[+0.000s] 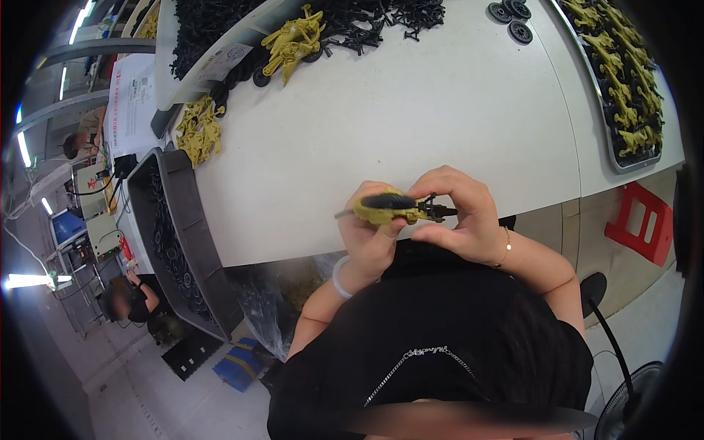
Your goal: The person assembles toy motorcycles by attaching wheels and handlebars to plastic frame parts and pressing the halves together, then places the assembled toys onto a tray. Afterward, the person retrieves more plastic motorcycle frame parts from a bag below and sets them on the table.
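Note:
Just over the table's near edge I hold a small yellow and black toy motorcycle point(378, 213). My left hand point(370, 246) is closed round its yellow body, fingers behind and thumb in front. At its other end, my right hand point(469, 213) curves round a black fork-like part point(438, 211), the index finger above and the thumb below. The spots where the right fingertips touch the part are partly hidden.
Yellow toy pieces point(198, 132) and yellow motorcycles point(293, 44) lie at the far left, beside a bin point(220, 70) of black parts. A grey crate point(194, 220) holds black wheels. Loose wheels point(521, 31) lie at the back. A tray point(623, 165) of yellow motorcycles stands right.

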`<state>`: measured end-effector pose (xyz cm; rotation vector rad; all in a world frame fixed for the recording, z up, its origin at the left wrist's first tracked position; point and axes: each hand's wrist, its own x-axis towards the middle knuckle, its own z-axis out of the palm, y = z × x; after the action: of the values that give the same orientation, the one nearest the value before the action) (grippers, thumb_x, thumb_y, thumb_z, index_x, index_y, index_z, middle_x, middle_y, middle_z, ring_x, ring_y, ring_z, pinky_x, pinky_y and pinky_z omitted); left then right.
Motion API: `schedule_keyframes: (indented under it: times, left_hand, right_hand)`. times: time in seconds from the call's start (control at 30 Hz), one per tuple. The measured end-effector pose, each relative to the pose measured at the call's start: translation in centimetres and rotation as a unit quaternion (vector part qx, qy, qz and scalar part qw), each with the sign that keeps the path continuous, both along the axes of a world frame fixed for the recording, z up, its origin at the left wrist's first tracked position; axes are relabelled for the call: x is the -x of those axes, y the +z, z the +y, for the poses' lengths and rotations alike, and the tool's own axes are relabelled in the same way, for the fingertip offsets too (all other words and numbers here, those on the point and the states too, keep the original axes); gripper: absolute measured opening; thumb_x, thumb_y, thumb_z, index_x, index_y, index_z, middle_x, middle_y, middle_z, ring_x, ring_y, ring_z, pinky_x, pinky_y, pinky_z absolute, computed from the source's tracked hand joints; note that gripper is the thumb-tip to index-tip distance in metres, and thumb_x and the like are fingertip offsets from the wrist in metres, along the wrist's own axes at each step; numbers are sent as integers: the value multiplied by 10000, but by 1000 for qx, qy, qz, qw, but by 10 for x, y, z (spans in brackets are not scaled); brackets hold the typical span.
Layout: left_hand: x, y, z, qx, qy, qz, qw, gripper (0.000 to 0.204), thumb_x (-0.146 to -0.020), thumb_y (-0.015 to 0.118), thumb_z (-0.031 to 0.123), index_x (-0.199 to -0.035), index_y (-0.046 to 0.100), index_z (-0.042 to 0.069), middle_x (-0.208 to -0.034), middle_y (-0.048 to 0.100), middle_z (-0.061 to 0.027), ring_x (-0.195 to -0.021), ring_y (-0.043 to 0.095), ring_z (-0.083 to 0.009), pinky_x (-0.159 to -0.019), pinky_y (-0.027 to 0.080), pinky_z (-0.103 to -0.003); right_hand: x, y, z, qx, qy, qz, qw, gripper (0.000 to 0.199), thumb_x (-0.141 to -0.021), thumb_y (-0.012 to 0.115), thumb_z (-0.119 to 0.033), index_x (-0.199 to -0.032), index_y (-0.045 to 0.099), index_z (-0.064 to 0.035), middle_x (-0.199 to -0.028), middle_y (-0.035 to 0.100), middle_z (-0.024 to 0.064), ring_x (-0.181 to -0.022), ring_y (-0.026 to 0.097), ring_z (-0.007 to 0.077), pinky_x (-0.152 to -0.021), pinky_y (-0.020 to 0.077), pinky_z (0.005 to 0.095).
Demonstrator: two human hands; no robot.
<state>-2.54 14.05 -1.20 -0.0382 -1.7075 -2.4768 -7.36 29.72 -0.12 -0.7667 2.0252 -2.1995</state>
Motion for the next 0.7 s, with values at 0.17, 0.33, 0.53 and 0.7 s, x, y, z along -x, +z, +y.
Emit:
schedule_keyframes:
  times: [0.17, 0.33, 0.53, 0.7]
  left_hand:
    - [1, 1, -2, -169, -53, -86, 981, 340, -873, 631, 68, -1168, 490, -27, -1087, 597, -107, -975, 601, -186, -864, 490, -318]
    - [8, 18, -8, -205, -115, -205, 950, 357, -875, 638, 123, -1164, 487, -21, -1076, 593, -124, -966, 606, -197, -880, 488, -335]
    - [8, 15, -11, -185, -134, -205, 952, 390, -820, 693, 80, -1132, 484, -21, -1011, 611, -118, -949, 618, -216, -846, 512, -356]
    - [10, 12, -18, -206, -165, -236, 935, 402, -810, 693, 46, -1138, 469, -18, -992, 620, -121, -930, 626, -218, -826, 531, -374]
  right_hand:
    - [5, 7, 4, -6, -67, -13, 998, 316, -659, 765, -73, -944, 630, -63, -875, 627, 59, -804, 581, 230, -708, 468, 310]
    - [20, 14, 16, -135, -81, 164, 974, 177, -641, 731, -23, -787, 648, -77, -779, 590, 27, -722, 541, 193, -624, 438, 297]
    - [13, 13, 11, -174, -91, 245, 949, 204, -619, 728, -28, -791, 631, -80, -771, 582, 26, -729, 542, 205, -633, 437, 299]
    - [13, 15, 10, -148, -50, 110, 982, 215, -608, 739, -40, -770, 601, -67, -768, 584, 35, -727, 529, 210, -673, 430, 318]
